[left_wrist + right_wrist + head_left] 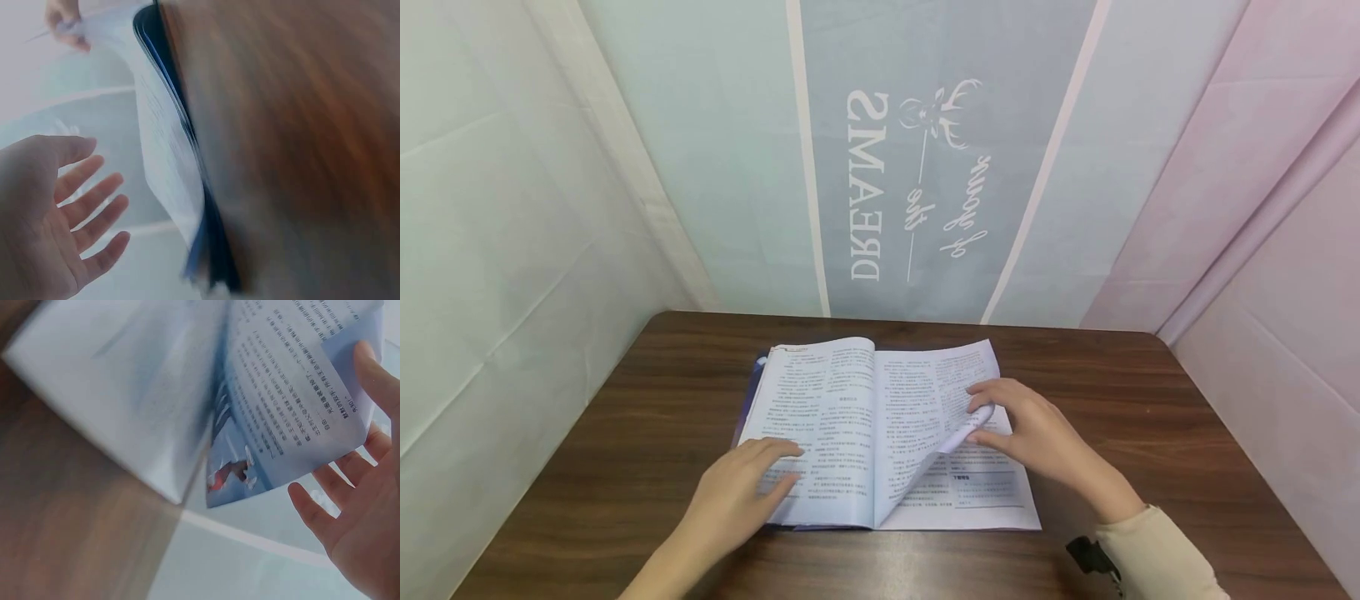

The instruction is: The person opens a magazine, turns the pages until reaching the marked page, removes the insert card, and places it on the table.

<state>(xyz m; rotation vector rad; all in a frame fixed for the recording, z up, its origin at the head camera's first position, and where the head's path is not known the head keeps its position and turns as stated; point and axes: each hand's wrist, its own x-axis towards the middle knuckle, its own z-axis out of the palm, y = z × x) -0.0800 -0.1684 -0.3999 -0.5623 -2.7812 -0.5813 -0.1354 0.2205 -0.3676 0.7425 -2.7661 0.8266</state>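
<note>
An open magazine [831, 392] with printed pages lies on the table, a dark blue cover edge showing at its left. My right hand [1037, 433] pinches the lower outer part of a right-hand page [910, 408], which curls up off the page beneath. In the right wrist view the thumb [369, 369] presses on one face of that page, with fingers behind it; a small picture shows near its lower corner. Over the lower left page hovers my left hand [737, 492], its fingers loosely spread and holding nothing; the left wrist view shows it apart from the magazine [165, 137].
The dark wood-grain table [1120, 400] extends around the magazine. Behind it hangs a cloth [925, 167] with mirrored lettering and a deer's head, and pale cloth walls close in both sides. A black strap [1090, 554] is at the right sleeve [1157, 554].
</note>
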